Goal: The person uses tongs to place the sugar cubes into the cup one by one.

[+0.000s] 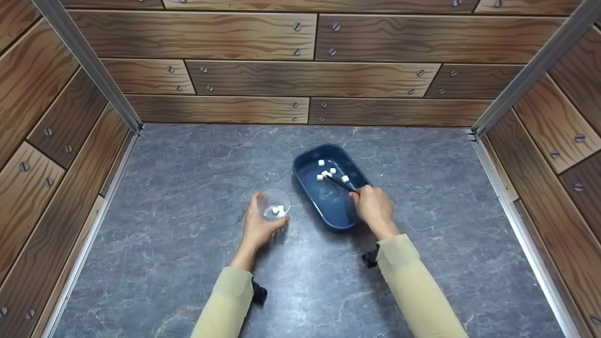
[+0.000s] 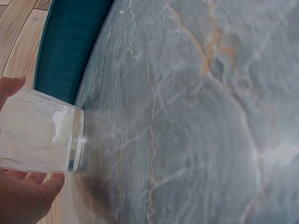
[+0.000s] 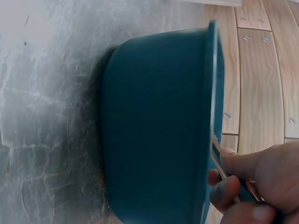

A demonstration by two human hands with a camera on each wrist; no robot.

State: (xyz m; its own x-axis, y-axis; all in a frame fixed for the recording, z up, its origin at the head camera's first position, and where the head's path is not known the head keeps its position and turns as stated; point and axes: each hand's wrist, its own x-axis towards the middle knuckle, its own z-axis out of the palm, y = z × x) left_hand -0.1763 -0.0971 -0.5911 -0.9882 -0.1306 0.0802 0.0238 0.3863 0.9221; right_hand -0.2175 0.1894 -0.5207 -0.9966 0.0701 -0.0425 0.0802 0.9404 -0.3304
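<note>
A clear cup (image 1: 276,203) with a few white cubes at its bottom is gripped by the left hand (image 1: 257,226), thumb on one side and fingers on the other; the left wrist view shows the cup (image 2: 39,133) between thumb and fingers (image 2: 28,193). To its right lies a blue tub (image 1: 334,220) holding several white cubes (image 1: 321,163). The right hand (image 1: 375,209) pinches dark tongs (image 1: 342,183), whose tips are among the cubes. In the right wrist view the tub's wall (image 3: 154,126) hides the tips, and the right hand (image 3: 257,184) holds the tongs over the rim.
The grey marbled surface (image 1: 178,188) is bordered by wood-patterned walls (image 1: 244,110) at the back and both sides, with metal strips along the side edges. Dark wrist devices (image 1: 259,292) hang by both sleeves.
</note>
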